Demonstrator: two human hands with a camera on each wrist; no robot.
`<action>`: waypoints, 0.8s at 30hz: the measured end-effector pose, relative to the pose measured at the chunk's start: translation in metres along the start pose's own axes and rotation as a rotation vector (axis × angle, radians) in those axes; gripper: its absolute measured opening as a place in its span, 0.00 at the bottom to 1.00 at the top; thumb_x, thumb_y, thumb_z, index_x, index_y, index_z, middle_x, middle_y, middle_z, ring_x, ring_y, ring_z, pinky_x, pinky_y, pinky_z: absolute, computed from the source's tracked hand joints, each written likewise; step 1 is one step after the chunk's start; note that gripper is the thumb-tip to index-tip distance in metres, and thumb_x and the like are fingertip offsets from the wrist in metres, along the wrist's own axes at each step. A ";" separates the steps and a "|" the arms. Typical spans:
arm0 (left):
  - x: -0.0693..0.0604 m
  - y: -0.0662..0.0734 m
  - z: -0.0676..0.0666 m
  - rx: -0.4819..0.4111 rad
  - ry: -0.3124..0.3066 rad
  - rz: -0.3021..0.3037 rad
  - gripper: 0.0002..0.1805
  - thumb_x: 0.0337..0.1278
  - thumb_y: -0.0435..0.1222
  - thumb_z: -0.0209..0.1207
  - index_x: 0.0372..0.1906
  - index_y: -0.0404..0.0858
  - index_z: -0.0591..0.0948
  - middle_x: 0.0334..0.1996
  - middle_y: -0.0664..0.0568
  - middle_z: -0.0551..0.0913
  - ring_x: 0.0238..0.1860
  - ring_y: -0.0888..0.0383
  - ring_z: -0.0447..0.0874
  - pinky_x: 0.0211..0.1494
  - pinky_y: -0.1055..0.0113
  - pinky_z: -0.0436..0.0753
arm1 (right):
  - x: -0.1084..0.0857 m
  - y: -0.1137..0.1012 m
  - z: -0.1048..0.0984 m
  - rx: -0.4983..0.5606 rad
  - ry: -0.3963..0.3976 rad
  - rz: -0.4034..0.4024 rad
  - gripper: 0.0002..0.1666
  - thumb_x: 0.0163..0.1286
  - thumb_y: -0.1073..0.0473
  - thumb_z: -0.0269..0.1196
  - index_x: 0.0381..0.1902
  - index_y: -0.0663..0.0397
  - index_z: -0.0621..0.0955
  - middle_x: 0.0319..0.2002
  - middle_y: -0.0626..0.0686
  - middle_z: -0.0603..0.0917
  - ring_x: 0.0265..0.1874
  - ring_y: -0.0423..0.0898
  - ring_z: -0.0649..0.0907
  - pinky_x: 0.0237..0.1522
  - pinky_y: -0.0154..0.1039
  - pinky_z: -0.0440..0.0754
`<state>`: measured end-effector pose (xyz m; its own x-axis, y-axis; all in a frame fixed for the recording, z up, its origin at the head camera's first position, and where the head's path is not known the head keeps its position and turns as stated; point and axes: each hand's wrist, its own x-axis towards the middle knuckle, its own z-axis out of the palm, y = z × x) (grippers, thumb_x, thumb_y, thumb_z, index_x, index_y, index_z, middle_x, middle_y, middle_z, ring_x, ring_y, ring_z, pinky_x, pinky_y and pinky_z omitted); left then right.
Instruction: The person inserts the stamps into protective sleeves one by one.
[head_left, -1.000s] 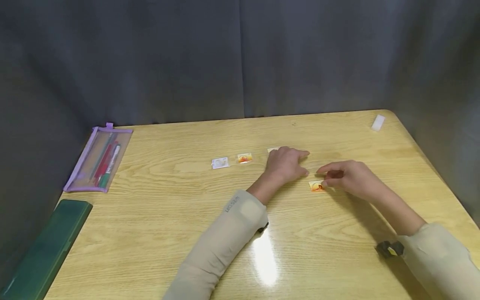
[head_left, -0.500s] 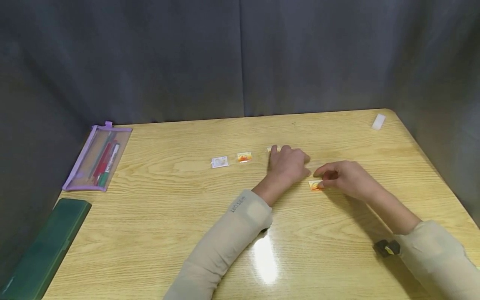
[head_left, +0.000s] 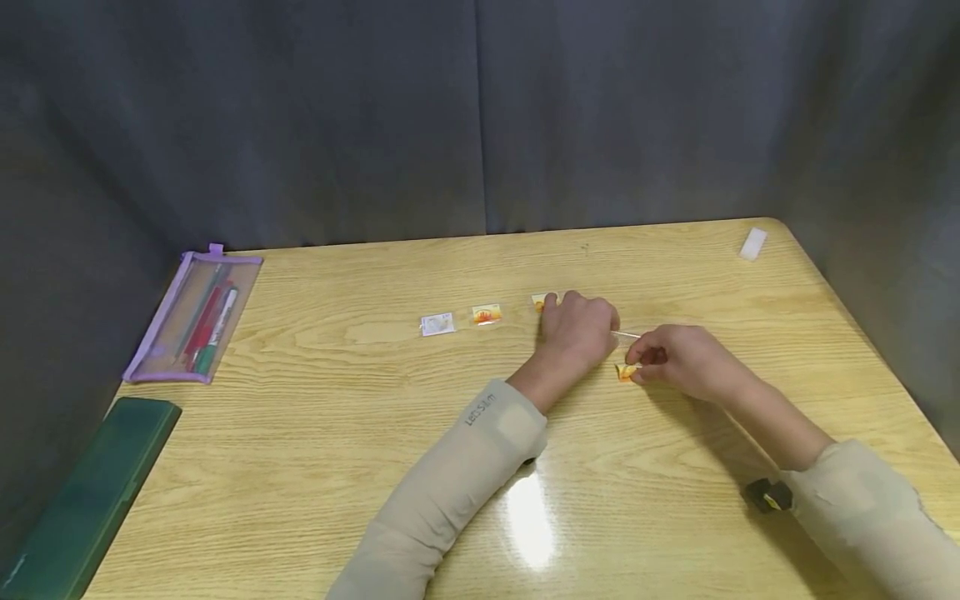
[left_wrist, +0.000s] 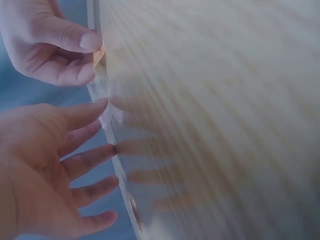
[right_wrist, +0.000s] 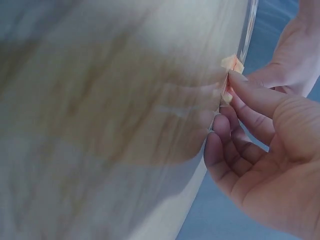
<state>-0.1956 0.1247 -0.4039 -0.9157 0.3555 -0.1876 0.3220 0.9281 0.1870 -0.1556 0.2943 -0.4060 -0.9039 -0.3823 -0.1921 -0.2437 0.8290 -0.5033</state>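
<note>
Several small postage stamps lie on the wooden table. My right hand (head_left: 686, 360) pinches an orange and yellow stamp (head_left: 626, 372) between thumb and fingers; it bends up in the right wrist view, where the stamp (right_wrist: 231, 80) is at the thumb tip. My left hand (head_left: 577, 333) rests its spread fingertips on the table just left of the right hand, as the left wrist view shows its fingers (left_wrist: 90, 162). A thin whitish strip (head_left: 626, 334) shows between the two hands; its kind is unclear. Another orange stamp (head_left: 540, 302) is partly hidden by the left fingers.
Left of the hands lie an orange stamp (head_left: 487, 314) and a pale stamp (head_left: 437, 324). A purple-edged mesh pouch (head_left: 197, 321) with pens and a dark green case (head_left: 97, 492) are at the left. A white block (head_left: 753, 244) sits at the back right corner.
My right hand has shifted slightly left and now lifts and bends the stamp. The left fingers have drawn in and spread down onto the table; the whitish strip has come into view.
</note>
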 end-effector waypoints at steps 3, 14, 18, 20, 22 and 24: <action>0.000 -0.002 0.000 0.011 0.008 -0.007 0.05 0.66 0.48 0.63 0.38 0.63 0.89 0.45 0.66 0.89 0.56 0.58 0.79 0.77 0.48 0.63 | 0.002 -0.001 0.001 -0.011 -0.007 -0.003 0.04 0.63 0.58 0.73 0.35 0.46 0.88 0.30 0.42 0.86 0.31 0.40 0.77 0.37 0.37 0.75; -0.015 -0.033 -0.017 -0.038 0.081 0.017 0.05 0.65 0.50 0.64 0.41 0.61 0.89 0.47 0.67 0.88 0.57 0.58 0.79 0.74 0.53 0.69 | -0.002 0.003 -0.009 0.091 0.087 -0.031 0.05 0.67 0.62 0.70 0.37 0.44 0.86 0.35 0.45 0.87 0.32 0.39 0.81 0.35 0.31 0.80; -0.025 -0.056 -0.033 -0.134 0.102 -0.014 0.05 0.65 0.50 0.65 0.42 0.60 0.89 0.51 0.64 0.88 0.51 0.57 0.84 0.54 0.58 0.81 | 0.001 -0.003 -0.014 0.113 0.112 -0.035 0.02 0.69 0.57 0.69 0.39 0.43 0.86 0.37 0.46 0.89 0.36 0.40 0.85 0.38 0.32 0.82; -0.030 -0.067 -0.038 -0.226 0.098 -0.026 0.05 0.64 0.50 0.66 0.41 0.59 0.88 0.52 0.63 0.88 0.48 0.58 0.85 0.44 0.61 0.82 | 0.003 -0.007 -0.017 0.146 0.120 -0.026 0.03 0.70 0.54 0.69 0.40 0.43 0.86 0.39 0.46 0.90 0.40 0.41 0.87 0.40 0.32 0.83; -0.034 -0.077 -0.042 -0.336 0.091 -0.013 0.04 0.65 0.48 0.66 0.41 0.56 0.88 0.49 0.62 0.88 0.43 0.59 0.86 0.35 0.65 0.81 | 0.005 -0.013 -0.019 0.200 0.121 -0.010 0.05 0.71 0.53 0.68 0.42 0.44 0.85 0.41 0.48 0.90 0.42 0.43 0.88 0.41 0.31 0.84; -0.038 -0.087 -0.044 -0.453 0.088 0.011 0.03 0.65 0.45 0.66 0.40 0.54 0.88 0.44 0.61 0.89 0.41 0.60 0.85 0.34 0.67 0.79 | 0.008 -0.019 -0.020 0.248 0.124 -0.004 0.07 0.72 0.51 0.67 0.44 0.45 0.85 0.42 0.50 0.90 0.42 0.43 0.88 0.40 0.31 0.84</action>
<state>-0.1997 0.0254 -0.3712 -0.9360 0.3363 -0.1041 0.2124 0.7753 0.5947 -0.1650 0.2838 -0.3814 -0.9428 -0.3201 -0.0928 -0.1678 0.6966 -0.6975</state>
